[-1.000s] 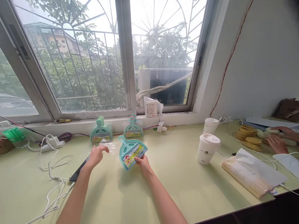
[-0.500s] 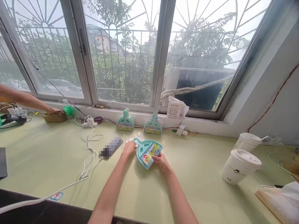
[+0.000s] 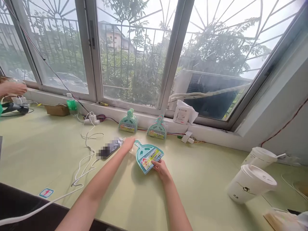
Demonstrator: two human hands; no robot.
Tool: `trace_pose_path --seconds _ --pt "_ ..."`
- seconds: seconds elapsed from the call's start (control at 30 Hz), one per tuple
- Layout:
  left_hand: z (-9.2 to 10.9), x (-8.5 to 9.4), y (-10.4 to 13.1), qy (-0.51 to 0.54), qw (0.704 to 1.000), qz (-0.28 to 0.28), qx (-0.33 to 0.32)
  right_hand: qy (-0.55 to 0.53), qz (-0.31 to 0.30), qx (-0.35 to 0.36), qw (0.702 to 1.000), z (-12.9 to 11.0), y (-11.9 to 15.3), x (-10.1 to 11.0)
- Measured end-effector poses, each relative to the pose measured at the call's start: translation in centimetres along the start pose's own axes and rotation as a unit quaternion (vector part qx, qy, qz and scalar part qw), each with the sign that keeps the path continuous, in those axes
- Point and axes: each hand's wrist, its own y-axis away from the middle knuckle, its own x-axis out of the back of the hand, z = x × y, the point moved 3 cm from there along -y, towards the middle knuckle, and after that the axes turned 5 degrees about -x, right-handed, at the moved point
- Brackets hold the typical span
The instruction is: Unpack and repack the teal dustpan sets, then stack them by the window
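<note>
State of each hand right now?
Left hand: near the dustpan's handle; whether its fingers are open or closed cannot be told.
Right hand: closed, holding the teal dustpan.

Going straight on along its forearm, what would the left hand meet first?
Probably the thin cables running between the left dustpan stack and the right dustpan stack, though depth is unclear and the left hand might clip either stack.

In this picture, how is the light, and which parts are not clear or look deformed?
Head view: bright backlight washes out the sky behind the window; a soft shadow lies under the dustpan; the phone is partly pixelated; the package at lower right is blurred; the front cup leans, probably from wide-angle distortion.
</note>
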Motion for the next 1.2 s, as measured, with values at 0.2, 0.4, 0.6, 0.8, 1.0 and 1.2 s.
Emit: trace_pose_path --seconds 0.2,0.4,0.6,0.8,1.0,1.2 --pt "0.6 2.5 -0.3 -0.039 0.997 0.056 0.044 0.003 0.03 0.04 0.999 -0.7 1.1 -0.7" --pt "1.4 3.6 0.3 -0.035 0.996 0.081 0.01 0.009 0.03 0.04 0.999 -0.5 1.0 -0.8" --pt "3.7 3.0 1.5 -0.018 0.993 0.103 -0.048 -0.035 0.132 0.064 0.989 -0.2 0.4 0.0" --pt "5.4 2.0 1.7 0.032 0.976 0.153 -0.153 -0.012 0.054 0.069 0.996 -1.0 0.9 -0.4" --pt "4.2 0.1 1.3 0.185 0.958 0.139 -0.172 -0.032 0.077 0.094 0.992 -1.2 0.9 -0.3" --pt "6.3 -1.3 3.3 0.327 0.907 0.221 -0.145 -0.102 0.168 0.116 0.974 -0.9 0.9 0.4"
